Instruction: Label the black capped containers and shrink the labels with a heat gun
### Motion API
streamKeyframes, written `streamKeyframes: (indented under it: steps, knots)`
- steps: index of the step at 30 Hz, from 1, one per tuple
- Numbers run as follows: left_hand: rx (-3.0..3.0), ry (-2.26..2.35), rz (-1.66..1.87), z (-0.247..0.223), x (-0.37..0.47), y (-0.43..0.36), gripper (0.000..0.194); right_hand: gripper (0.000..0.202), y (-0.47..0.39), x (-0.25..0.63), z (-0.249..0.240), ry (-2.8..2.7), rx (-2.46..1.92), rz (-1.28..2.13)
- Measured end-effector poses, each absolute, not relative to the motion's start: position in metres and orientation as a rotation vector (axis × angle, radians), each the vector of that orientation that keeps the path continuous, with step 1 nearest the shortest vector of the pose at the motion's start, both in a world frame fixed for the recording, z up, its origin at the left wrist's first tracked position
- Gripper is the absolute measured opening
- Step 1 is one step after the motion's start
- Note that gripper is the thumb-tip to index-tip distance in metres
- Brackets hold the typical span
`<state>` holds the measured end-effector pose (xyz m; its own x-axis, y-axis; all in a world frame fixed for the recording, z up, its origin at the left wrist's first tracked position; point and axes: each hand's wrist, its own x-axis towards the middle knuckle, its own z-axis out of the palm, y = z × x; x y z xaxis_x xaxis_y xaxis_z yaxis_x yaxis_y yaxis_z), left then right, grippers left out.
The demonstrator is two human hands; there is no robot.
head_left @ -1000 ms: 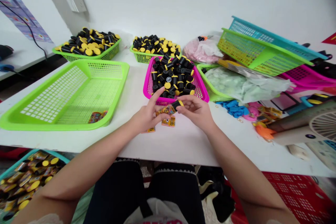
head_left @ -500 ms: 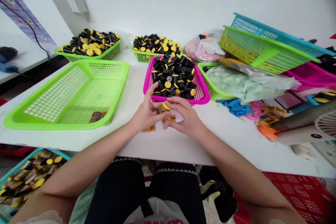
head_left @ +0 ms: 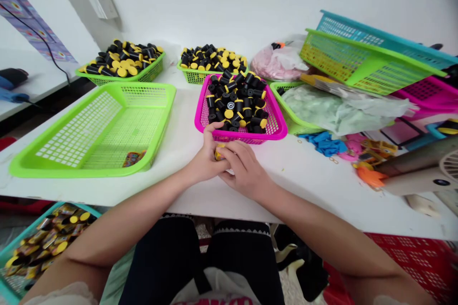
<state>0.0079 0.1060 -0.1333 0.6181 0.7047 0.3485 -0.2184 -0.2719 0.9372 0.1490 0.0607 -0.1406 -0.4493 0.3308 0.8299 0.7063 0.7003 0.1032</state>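
Observation:
My left hand (head_left: 209, 158) and my right hand (head_left: 246, 168) meet just in front of the pink basket (head_left: 277, 138). Between them is a small yellow-capped cylinder (head_left: 219, 152), of which only a yellow part shows; the rest is hidden by fingers. The left thumb presses at its near side while the left index finger sticks up towards the basket rim. Curled right fingers cover the cylinder from the right. Black cylinders with yellow caps (head_left: 229, 114) are heaped in the pink basket.
At left stands a large green basket (head_left: 163, 128) with a few printed wrappers (head_left: 133, 158). Two green baskets of capped cylinders (head_left: 127, 59) line the wall. Stacked baskets (head_left: 372, 64), plastic bags (head_left: 339, 109) and a fan (head_left: 422, 164) crowd the right. A teal basket (head_left: 10, 290) sits low left.
My hands have closed in around the cylinder, the right one wrapping over it. Its yellow cap was plainer before. Orange printed pieces seen on the table under my hands no longer show.

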Motion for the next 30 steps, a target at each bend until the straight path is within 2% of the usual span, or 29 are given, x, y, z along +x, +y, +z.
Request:
streamKeyframes:
  steps: [6,13,20,24,26,30]
  knots:
    - [1.600,0.297,0.927,-0.132,0.006,0.104,0.075,0.049,0.059,0.152,-0.138,-2.045,-0.745,-0.517]
    - [1.596,0.125,0.754,-0.136,-0.003,0.106,0.068,0.056,0.048,0.150,-0.137,-2.068,-0.723,-0.497]
    - [1.710,0.014,0.575,-0.137,-0.012,0.116,0.076,0.051,0.048,0.151,-0.137,-2.107,-0.623,-0.526]
    - [1.837,0.050,0.575,-0.129,-0.016,0.114,0.077,0.057,0.052,0.152,-0.141,-2.126,-0.575,-0.512]
    - [1.984,0.226,0.711,-0.120,-0.019,0.102,0.070,0.060,0.053,0.153,-0.140,-2.124,-0.555,-0.507]
    - [2.253,0.824,1.067,-0.092,-0.047,0.065,0.030,0.063,0.057,0.160,-0.124,-2.036,-0.654,-0.476]
